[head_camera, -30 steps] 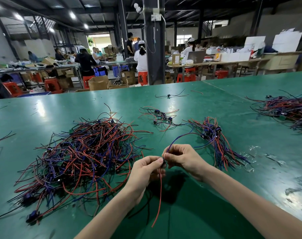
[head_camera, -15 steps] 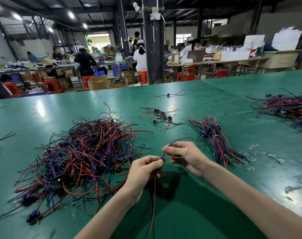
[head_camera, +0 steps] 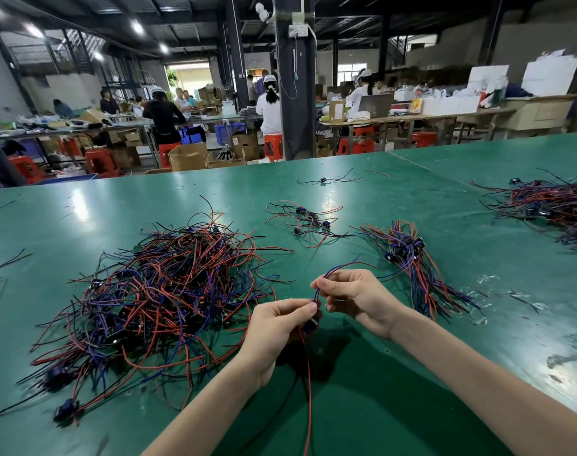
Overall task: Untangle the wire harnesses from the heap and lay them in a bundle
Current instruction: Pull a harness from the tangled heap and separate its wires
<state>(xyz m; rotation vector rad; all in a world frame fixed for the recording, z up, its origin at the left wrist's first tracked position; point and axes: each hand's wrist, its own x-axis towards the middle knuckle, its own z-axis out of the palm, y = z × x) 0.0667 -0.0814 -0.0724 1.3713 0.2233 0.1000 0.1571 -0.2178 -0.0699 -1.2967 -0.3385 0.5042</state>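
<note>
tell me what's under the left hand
A red wire hangs below the left hand over the green table. The dark connector it grips is mostly covered by its fingers.

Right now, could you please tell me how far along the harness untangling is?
Done: a small bundle lies right of the hands. In hand: the left hand and right hand pinch one red-and-blue wire harness. Left: the large tangled heap on the green table, so most of the job remains.
</note>
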